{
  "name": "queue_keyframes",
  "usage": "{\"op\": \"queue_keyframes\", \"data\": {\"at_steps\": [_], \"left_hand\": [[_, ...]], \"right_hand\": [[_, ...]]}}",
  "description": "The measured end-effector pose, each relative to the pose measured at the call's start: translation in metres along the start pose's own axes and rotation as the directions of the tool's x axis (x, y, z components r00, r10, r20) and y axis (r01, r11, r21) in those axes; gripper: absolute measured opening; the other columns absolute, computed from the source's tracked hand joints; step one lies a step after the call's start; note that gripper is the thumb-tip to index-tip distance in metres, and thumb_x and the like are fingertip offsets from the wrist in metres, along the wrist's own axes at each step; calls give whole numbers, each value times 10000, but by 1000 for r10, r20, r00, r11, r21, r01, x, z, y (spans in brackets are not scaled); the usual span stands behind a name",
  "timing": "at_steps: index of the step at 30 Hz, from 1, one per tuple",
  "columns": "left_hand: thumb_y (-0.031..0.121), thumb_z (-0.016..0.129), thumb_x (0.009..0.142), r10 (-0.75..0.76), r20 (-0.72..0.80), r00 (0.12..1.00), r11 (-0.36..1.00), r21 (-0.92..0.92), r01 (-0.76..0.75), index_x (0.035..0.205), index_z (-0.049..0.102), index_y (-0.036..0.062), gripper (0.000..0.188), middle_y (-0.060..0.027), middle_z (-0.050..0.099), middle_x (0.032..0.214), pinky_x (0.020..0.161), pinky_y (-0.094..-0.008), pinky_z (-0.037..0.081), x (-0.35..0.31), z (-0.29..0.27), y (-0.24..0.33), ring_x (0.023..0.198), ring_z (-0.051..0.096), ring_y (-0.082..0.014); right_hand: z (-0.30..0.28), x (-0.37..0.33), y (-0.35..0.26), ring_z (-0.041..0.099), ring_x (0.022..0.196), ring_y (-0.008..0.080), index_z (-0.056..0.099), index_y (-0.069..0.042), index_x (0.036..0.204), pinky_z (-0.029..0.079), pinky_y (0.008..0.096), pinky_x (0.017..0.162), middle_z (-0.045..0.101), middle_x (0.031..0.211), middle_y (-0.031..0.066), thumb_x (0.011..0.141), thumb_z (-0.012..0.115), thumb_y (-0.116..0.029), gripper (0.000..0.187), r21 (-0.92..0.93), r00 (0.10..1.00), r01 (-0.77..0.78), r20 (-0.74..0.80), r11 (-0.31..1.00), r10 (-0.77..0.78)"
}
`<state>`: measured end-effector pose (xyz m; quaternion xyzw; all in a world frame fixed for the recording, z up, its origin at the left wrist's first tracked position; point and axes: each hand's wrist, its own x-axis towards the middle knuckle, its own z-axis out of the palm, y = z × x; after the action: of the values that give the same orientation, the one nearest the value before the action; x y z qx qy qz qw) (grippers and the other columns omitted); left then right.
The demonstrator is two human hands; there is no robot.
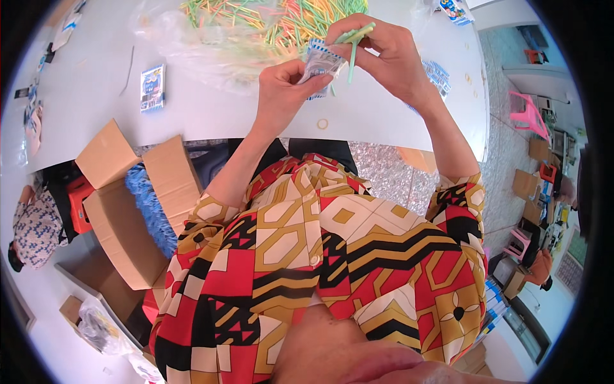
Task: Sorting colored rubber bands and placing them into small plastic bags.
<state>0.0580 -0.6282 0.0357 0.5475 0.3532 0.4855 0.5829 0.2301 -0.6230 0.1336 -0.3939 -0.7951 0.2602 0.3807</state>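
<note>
My left hand (283,89) is closed round a small blue-and-white plastic packet (322,64), thumb across its front, and holds it above the table. A few thin green and yellowish sticks (354,59), like short straws, are pinched in my right hand (387,54). Its fingers are at the packet's upper end; whether they also grip the packet's edge I cannot tell. Just beyond lies a heap of yellow, green and orange sticks (307,25) on a clear plastic bag (185,48).
On the white table (211,118) lie one packet (152,88) at left, more packets (439,78) behind my right wrist and a rubber band (318,123). An open cardboard box (118,224) with blue packets (149,198) stands at my left. Another person (39,224) is at far left.
</note>
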Motion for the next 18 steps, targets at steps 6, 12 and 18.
{"op": "queue_keyframes", "data": {"at_steps": [6,12,18], "left_hand": [[127,728,747,2,7,1000,998,61,-2,674,616,4,182,52,518,567,457,-193,300,12,-2,2,522,387,-8],[112,721,745,30,-9,1000,975,218,-27,687,619,1,162,44,511,563,463,-208,316,23,0,3,528,390,-18],[86,708,751,35,-7,999,997,72,-35,756,637,-6,116,45,521,587,468,-208,323,26,-1,4,541,401,-18]], "right_hand": [[-22,32,-26,582,735,115,613,-14,949,468,244,655,627,867,34,860,584,-76,112,-41,825,-518,240,854,512],[-6,18,16,535,760,72,635,-35,970,439,233,693,603,787,10,904,547,-213,208,-97,972,-230,24,968,233],[10,16,11,490,1058,165,635,-33,1028,379,302,908,548,1131,68,937,460,-222,272,146,986,-141,-68,979,152]]}}
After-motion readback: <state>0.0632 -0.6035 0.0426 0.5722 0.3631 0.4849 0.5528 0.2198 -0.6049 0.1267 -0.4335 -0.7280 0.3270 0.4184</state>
